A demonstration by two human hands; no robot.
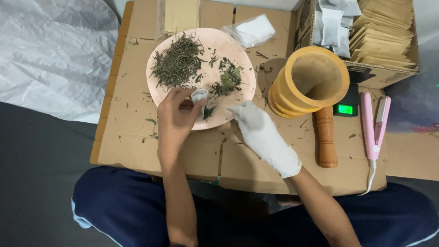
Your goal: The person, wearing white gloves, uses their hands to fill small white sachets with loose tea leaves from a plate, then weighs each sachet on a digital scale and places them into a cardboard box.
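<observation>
Bare left hand (176,120) pinches a small white paper sachet (199,97) at the 6 o'clock rim of the round pink plate (228,48) of dried green herbs (177,61). White-gloved right hand (259,130), fingers loosely curled, empty, sits just beside at 3 o'clock.

Your left hand (176,116) is bare, raised in front of you with its back turned up toward the camera. Its fingers (197,106) curl inward and pinch together at the tips, closed in a light grip (the thumb itself is hidden under the hand). The left forearm runs nearly straight up from your lap, wrist slightly bent.

Your right hand (258,126) wears a white glove that ends just past the wrist. It lies flatter, palm down, fingers (235,110) held together and stretched toward the left hand's fingertips, close to them but not touching. The right forearm is bare and comes in at a slant from the lower right.
</observation>
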